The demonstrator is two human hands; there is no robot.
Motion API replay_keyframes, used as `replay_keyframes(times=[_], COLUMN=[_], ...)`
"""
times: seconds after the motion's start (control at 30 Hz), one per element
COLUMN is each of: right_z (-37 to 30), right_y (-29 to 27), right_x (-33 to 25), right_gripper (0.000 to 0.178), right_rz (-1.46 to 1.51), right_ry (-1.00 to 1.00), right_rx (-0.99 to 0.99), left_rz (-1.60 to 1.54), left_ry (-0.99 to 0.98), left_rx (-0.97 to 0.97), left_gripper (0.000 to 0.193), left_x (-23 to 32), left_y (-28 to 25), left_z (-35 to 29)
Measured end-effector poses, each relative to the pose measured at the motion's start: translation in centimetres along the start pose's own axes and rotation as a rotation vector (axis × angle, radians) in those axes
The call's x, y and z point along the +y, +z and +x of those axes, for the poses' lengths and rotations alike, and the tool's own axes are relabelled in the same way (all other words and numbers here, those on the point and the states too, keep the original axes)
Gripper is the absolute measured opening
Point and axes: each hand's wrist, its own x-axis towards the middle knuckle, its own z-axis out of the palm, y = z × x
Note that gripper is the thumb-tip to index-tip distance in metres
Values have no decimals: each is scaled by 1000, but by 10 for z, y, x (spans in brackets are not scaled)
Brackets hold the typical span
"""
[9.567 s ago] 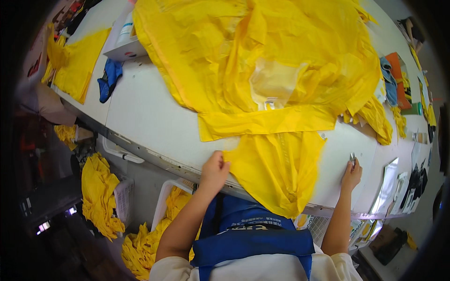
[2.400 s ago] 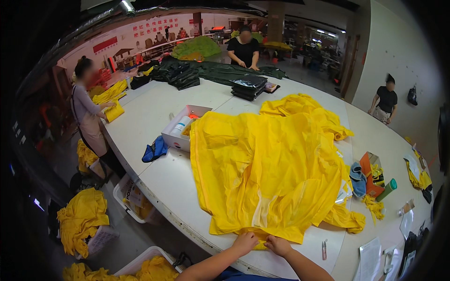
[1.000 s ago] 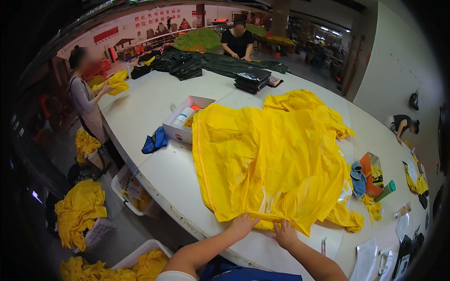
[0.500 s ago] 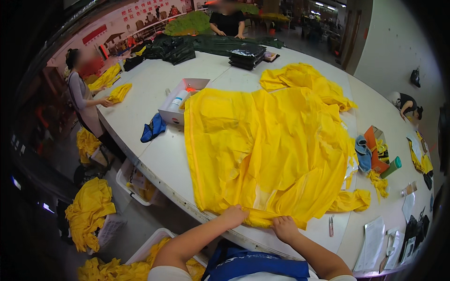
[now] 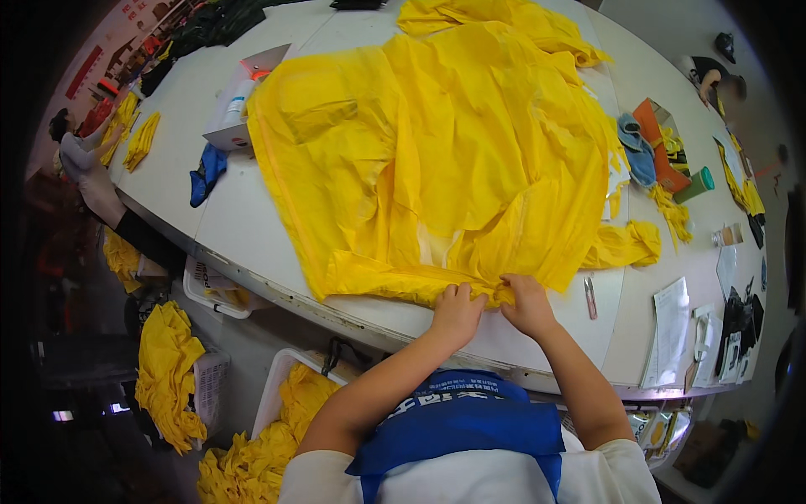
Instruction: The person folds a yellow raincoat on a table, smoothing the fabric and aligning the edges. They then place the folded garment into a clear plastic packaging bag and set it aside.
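Observation:
A large yellow garment [image 5: 478, 143] of thin, crinkled cloth lies spread over the white table [image 5: 243, 202]. Its near edge is turned up into a folded band. My left hand [image 5: 459, 312] grips this band with bent fingers close to the table's front edge. Just to its right, my right hand [image 5: 527, 304] pinches the same band, the cloth bunched between the two hands. The fingertips are partly hidden in the folds.
Small thread snippers [image 5: 591, 298] lie right of the garment. Further right are an orange box [image 5: 659, 147], a green-lidded bottle [image 5: 696, 185] and paper sheets [image 5: 668, 328]. A white box [image 5: 239, 109] stands at the left. Bins of yellow cloth [image 5: 269, 445] sit below; a person [image 5: 88, 164] works at far left.
Both hands have come closer together, the left one shifting right along the near edge. More of that edge is now turned up. The view has tilted down.

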Motion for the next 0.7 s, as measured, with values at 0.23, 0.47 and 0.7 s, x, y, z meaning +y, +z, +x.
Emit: replay_keyframes(times=[0.23,0.47,0.7], right_z=[0,-6,-18], right_y=[9,-19,-21], right_x=[22,10,13], right_gripper=[28,17,13], right_rz=[-80,635,558], right_ry=[129,360,227], right_rx=[-270,-312,-258], left_rz=[69,-159,-702], left_ry=[-133,-367,-493], left_rx=[-138,-300,-472], left_gripper=[19,25,19], left_x=[11,27,-1], left_y=[9,-21,-11], left_z=[11,24,26])
